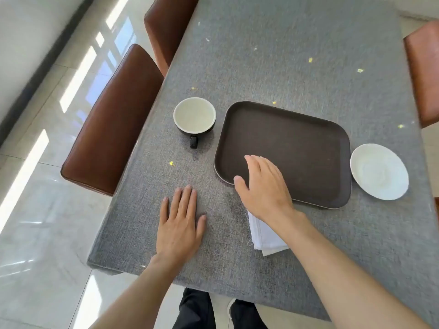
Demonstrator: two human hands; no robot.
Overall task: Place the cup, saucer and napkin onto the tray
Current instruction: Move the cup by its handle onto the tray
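Note:
A dark brown rectangular tray [297, 143] lies on the grey table with nothing on it. To its left stands a black cup [194, 116] with a pale inside, its handle pointing toward me. A white saucer [379, 171] rests just right of the tray. A folded white napkin [264, 236] lies near the tray's front edge, partly hidden under my right wrist. My right hand [262, 186] hovers open over the tray's near left corner, holding nothing. My left hand [180, 222] lies flat on the tablecloth, fingers apart.
The grey tablecloth [285, 55] carries small yellow specks. Brown leather chairs stand at the left edge [111, 122], further back [168, 27] and at the right [422, 74]. The table's near edge runs just in front of my legs, with glossy tiled floor to the left.

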